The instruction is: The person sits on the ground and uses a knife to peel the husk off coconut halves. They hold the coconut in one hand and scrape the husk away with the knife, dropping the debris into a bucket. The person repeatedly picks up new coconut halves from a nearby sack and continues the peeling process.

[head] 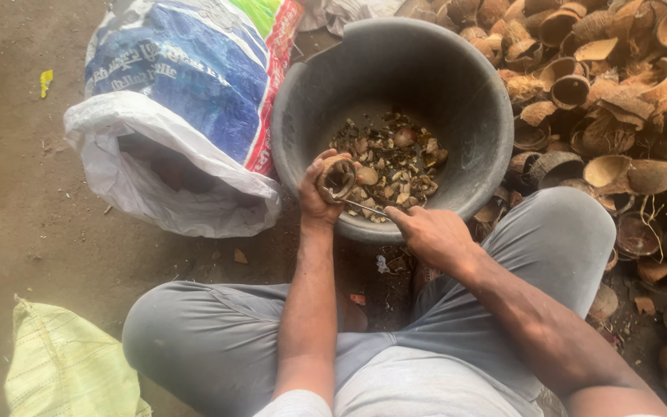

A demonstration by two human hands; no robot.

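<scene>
Left hand [316, 189] cups coconut shell [337, 176] — brown, hollow, fibrous.

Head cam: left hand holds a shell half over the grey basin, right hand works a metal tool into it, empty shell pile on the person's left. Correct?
One thing is off: the shell pile lies on the person's right, not left, as the head view shows. The rest stands: the left hand holds the shell half over the grey basin, and the right hand works the metal tool into it.
</scene>
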